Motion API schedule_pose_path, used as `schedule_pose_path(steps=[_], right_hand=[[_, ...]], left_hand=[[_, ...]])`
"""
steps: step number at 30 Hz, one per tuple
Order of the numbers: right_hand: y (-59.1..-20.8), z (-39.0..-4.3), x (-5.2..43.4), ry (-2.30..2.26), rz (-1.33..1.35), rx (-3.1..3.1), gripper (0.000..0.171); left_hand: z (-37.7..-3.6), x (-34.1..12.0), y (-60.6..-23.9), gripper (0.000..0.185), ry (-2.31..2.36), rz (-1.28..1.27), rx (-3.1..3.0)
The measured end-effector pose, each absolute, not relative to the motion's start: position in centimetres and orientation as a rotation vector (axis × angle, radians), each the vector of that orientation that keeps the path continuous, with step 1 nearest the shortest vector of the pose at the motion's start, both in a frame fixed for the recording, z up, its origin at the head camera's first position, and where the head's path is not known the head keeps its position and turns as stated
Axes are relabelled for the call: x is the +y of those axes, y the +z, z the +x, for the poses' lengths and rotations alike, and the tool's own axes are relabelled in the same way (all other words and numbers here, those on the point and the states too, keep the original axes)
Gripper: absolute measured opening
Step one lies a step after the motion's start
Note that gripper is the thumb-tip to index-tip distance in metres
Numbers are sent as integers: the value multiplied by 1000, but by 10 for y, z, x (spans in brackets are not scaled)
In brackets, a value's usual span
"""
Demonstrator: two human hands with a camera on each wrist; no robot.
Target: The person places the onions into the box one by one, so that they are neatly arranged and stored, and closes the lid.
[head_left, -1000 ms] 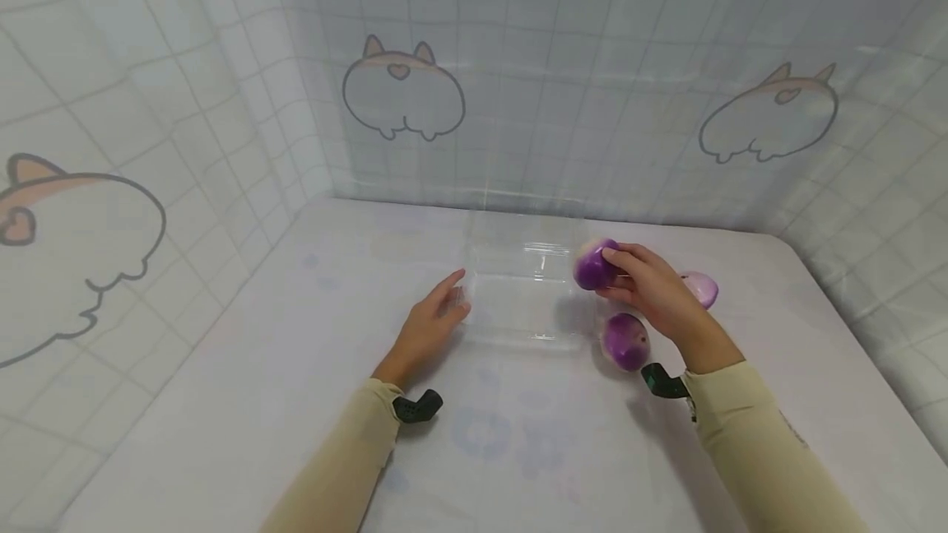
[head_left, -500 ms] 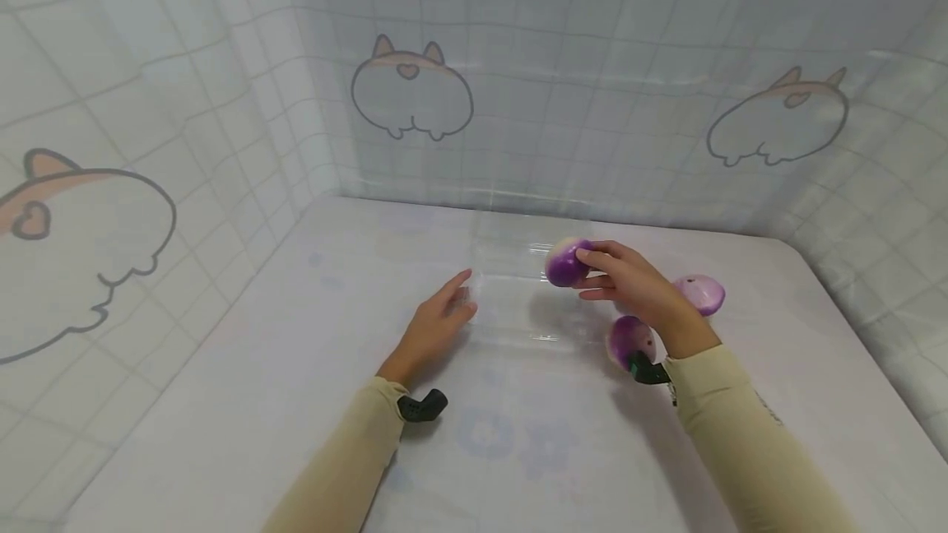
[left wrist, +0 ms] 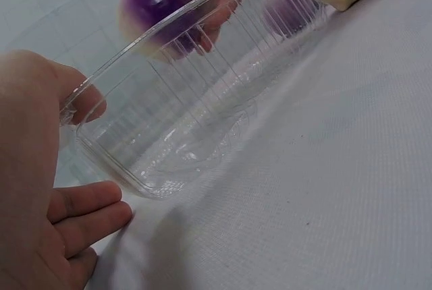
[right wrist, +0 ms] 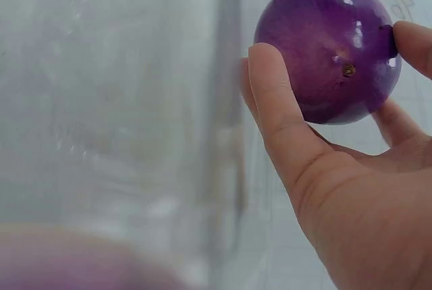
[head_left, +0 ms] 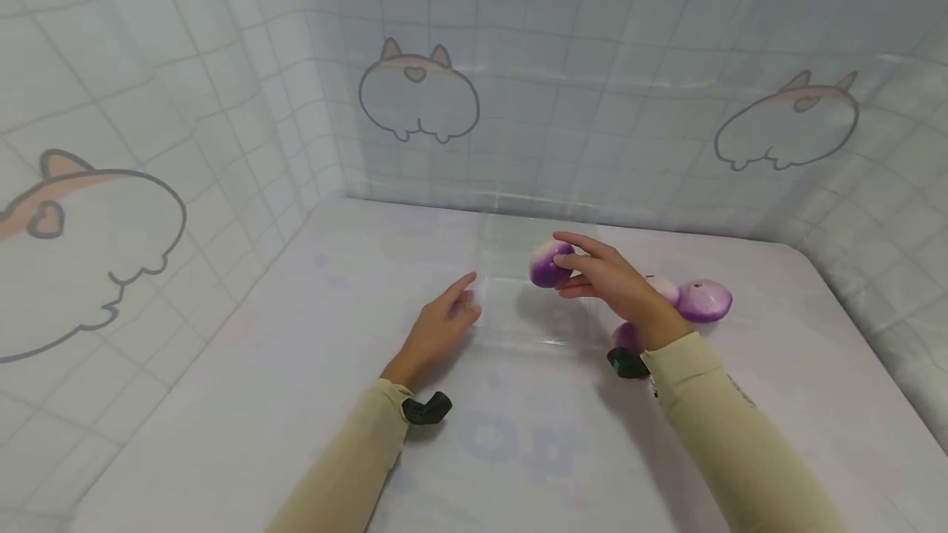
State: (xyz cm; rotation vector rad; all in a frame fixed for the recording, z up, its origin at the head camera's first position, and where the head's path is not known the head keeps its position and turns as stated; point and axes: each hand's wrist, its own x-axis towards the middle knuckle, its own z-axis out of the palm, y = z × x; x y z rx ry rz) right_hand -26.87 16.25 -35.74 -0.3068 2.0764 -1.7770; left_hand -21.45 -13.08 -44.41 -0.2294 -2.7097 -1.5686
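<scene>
My right hand (head_left: 603,274) grips a purple-and-white turnip (head_left: 550,266) above the clear plastic container (head_left: 518,323). In the right wrist view, fingers and thumb surround the turnip (right wrist: 324,54). At the container's left end is my left hand (head_left: 437,327), its fingers loosely spread. The left wrist view shows one digit of it beside the container's rim (left wrist: 162,32) and other fingers (left wrist: 88,212) low by the end wall; whether they press on it I cannot tell. Right of the container lie three more turnips, one a purple turnip (head_left: 628,337) partly hidden by my right wrist.
A paler turnip (head_left: 664,288) and a pink-purple turnip (head_left: 705,301) sit side by side on the white-covered table (head_left: 489,467). Behind the table hangs a grid-patterned curtain (head_left: 533,105); similar sheets enclose both sides. Each wrist wears a dark device (head_left: 427,408).
My right hand has carried the turnip leftward, from the container's right edge to over it. The turnips at the right show more as the hand moves off. My left hand stays nearly still.
</scene>
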Motion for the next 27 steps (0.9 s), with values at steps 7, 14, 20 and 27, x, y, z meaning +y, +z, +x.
schedule_pose_path(steps=[7, 14, 20, 27], right_hand=[[-358, -278, 148, -1799, -330, 2040, 55], [-357, -283, 135, -1795, -356, 2082, 50], [-355, -284, 123, -1719, -371, 2147, 46], [-356, -288, 116, -1718, -405, 2162, 46]], left_hand=[[-215, -131, -446, 58, -1565, -214, -2695], [-216, -131, -447, 59, -1567, -240, -2678], [-215, -129, -445, 59, -1563, -252, -2679], [-215, -130, -445, 59, -1554, -257, -2683]])
